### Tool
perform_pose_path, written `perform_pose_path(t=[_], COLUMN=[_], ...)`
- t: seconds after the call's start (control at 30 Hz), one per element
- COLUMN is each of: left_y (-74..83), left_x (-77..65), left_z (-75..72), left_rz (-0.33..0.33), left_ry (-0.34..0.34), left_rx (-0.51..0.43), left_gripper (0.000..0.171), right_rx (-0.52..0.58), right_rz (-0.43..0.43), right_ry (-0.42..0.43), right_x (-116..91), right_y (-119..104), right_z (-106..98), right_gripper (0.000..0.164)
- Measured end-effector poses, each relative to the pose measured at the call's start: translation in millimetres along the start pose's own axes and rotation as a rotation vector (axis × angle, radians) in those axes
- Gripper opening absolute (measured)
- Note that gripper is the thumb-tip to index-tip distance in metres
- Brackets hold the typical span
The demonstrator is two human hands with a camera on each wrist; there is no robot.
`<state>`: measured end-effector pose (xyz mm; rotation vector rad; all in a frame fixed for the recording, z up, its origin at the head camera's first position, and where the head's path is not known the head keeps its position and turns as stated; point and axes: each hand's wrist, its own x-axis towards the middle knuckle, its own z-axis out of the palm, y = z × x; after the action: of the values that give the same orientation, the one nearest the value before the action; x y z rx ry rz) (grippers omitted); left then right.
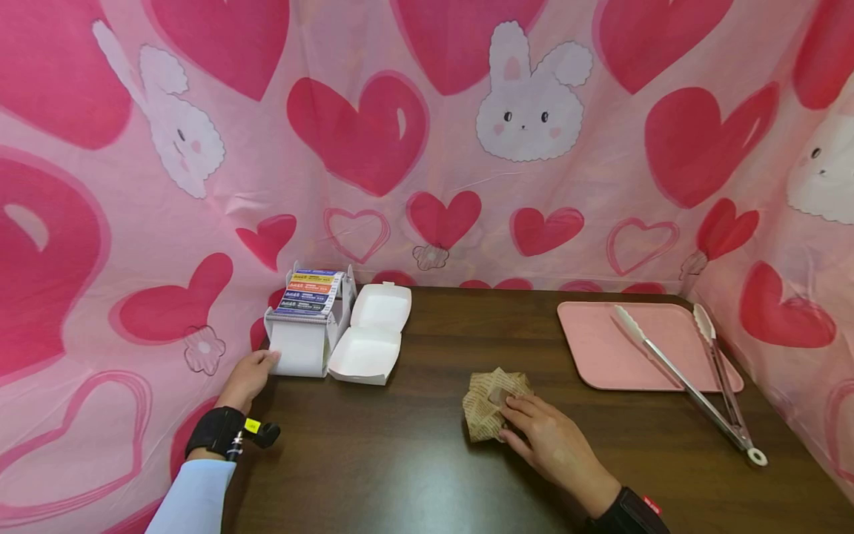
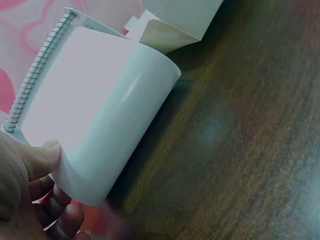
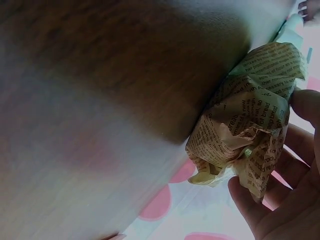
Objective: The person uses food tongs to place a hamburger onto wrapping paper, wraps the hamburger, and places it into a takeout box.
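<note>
A crumpled bundle wrapped in newsprint-patterned brown paper (image 1: 482, 415) sits on the table. My right hand (image 1: 557, 449) holds it from the right, fingertips on top and thumb at the near side. A small plain greyish patch shows by the fingertips. In the right wrist view the printed wrapper (image 3: 240, 117) lies between thumb and fingers; its contents are hidden. At the left, my left hand (image 1: 247, 378) grips the side edge of a white label roll (image 1: 300, 348), thumb on its face and fingers curled beside it. The roll hangs in a label dispenser (image 1: 350, 285) with coloured printed labels on top.
An open white clamshell box (image 1: 367, 356) stands right beside the dispenser. On the far right lies a pink tray (image 1: 594, 341), with metal tongs (image 1: 694, 389) across it, their handle end over the near edge. A heart-patterned cloth (image 1: 454, 163) surrounds the dark wooden table (image 1: 373, 460).
</note>
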<state>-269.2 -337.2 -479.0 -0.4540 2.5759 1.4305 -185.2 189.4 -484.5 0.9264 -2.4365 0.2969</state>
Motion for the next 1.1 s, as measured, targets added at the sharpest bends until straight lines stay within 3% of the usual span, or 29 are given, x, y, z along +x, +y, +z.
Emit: perform_pose_path(t=[0.87, 0.97, 1.1], left_y=[-4.4, -3.5, 9.7], left_x=[-1.1, 0.8, 1.1], left_z=[-1.6, -0.6, 2.4], left_rz=[-0.016, 0.018, 0.109], left_ry=[0.003, 0.069, 0.31], left_rx=[0.07, 0.122, 0.198], left_gripper=[0.065, 0.059, 0.047], right_rx=[0.003, -0.006, -0.012], right_rz=[-0.004, 0.002, 0.004], right_ry=[0.017, 0.013, 0.011], right_x=[-1, -1, -1], right_y=[0, 0, 0], right_z=[2, 1, 0], right_gripper=[0.038, 0.039, 0.039])
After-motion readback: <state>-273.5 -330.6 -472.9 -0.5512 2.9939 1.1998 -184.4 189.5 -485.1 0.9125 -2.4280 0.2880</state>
